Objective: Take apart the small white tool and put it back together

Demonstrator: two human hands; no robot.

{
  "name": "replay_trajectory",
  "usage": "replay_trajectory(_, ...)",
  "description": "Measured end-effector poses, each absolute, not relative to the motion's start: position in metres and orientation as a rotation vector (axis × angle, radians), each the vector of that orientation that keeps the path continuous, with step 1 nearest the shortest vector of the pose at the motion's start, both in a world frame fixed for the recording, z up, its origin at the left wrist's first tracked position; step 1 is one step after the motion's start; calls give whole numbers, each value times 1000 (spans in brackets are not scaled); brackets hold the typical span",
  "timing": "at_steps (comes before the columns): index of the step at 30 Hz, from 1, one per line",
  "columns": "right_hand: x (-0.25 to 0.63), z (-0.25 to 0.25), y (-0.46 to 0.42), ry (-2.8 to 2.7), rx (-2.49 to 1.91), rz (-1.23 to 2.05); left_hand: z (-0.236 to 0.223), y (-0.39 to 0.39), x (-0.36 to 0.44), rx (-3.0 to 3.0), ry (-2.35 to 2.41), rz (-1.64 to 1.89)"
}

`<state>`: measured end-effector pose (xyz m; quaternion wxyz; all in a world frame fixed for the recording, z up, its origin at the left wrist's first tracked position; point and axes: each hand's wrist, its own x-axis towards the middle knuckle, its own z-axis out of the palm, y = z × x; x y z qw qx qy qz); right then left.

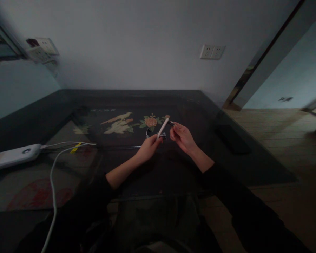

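Observation:
My left hand point(149, 146) is closed around the lower end of a slim white stick-like object point(163, 128), which tilts up to the right. At the upper end of that stick, my right hand point(183, 136) pinches a small dark piece point(171, 123) between thumb and fingers. The dark piece meets or nearly meets the white tip; I cannot tell if they are joined. Just beyond my left fingers shows a small shiny metallic thing point(163, 135), partly hidden. Another shiny dark bit point(147, 133) stands behind the left hand. Both hands are over the dark glossy table point(158, 175).
A white power strip point(15, 157) with a white cable point(52, 175) and a yellow tag point(75, 148) lies at the left. A flat black object point(233, 139) rests on the right side of the table. A wall with a double socket point(212, 51) stands behind.

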<state>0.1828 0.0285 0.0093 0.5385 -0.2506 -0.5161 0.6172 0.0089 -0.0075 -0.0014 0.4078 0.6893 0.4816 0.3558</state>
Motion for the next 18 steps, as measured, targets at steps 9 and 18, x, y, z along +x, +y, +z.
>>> replay_trajectory(9,183,5,30,-1246,-567,1462,-5,-10,10,1765,1175,877)
replay_trajectory(18,182,6,30,-1176,-574,1503,4,-21,14,1810,1071,798)
